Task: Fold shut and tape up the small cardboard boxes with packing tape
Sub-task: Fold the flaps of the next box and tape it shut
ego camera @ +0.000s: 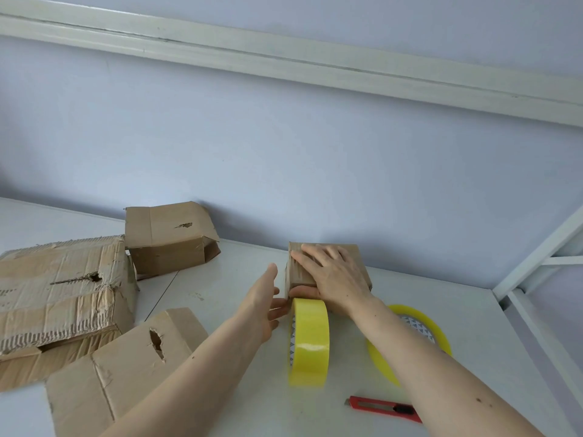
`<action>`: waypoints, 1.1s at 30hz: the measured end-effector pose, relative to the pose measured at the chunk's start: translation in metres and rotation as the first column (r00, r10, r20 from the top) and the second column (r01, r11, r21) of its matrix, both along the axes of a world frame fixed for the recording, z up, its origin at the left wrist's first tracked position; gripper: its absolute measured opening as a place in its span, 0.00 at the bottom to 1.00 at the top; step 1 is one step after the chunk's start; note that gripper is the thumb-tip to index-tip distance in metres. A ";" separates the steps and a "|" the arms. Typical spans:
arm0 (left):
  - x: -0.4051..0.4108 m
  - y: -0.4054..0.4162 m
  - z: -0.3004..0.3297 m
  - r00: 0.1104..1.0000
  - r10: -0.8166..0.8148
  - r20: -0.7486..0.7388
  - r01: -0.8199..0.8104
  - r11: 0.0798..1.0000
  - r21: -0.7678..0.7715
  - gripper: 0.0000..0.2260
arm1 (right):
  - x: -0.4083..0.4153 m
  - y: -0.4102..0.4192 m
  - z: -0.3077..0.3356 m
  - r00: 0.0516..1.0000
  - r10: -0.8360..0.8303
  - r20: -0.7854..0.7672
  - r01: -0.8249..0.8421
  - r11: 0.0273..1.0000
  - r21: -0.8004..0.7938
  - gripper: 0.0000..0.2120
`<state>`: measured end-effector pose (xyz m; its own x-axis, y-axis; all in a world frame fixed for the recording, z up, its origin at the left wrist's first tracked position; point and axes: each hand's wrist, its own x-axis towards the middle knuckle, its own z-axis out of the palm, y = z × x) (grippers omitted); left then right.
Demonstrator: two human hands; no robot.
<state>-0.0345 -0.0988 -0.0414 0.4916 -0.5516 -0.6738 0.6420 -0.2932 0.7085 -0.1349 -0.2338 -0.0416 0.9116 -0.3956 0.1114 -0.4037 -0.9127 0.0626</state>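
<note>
Clearly light and crushable (thin card), the small box (pixel 328 266) suits flat pressure: right hand (pixel 334 275) spread on top, left hand (pixel 265 305) open beside it.

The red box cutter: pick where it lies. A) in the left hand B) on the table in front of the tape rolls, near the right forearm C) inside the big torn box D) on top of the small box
B: the red box cutter lies flat on the white table, nearer the camera than the upright tape roll and the flat tape roll, beside the right forearm.
</note>
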 end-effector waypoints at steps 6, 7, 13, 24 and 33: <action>-0.050 0.041 0.012 0.990 -0.044 0.136 0.058 0.993 -0.100 0.34 | 0.003 0.001 0.005 0.999 0.016 -0.048 -0.015 0.999 0.031 0.44; -0.059 0.050 0.011 0.976 -0.080 0.205 0.104 0.988 -0.111 0.35 | 0.003 0.000 0.004 0.999 0.020 -0.038 -0.019 1.000 0.025 0.43; -0.075 0.068 -0.009 0.831 -0.229 0.507 0.348 0.925 -0.152 0.19 | 0.017 -0.005 0.023 1.000 0.029 -0.002 -0.029 1.000 0.007 0.41; -0.066 0.069 0.002 0.687 -0.172 0.706 0.242 0.970 0.001 0.30 | 0.044 -0.040 0.054 0.992 -0.028 -0.122 0.064 0.952 0.301 0.17; -0.046 0.049 0.025 0.771 -0.307 0.558 0.309 0.946 0.094 0.41 | 0.053 -0.049 0.065 0.980 -0.050 -0.193 0.116 0.930 0.349 0.25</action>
<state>-0.0809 -0.0497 -0.0164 0.5841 -0.7401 -0.3332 0.0098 -0.4041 0.9147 -0.0822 -0.2826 0.0237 0.8654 -0.4539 -0.2121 -0.4914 -0.8515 -0.1829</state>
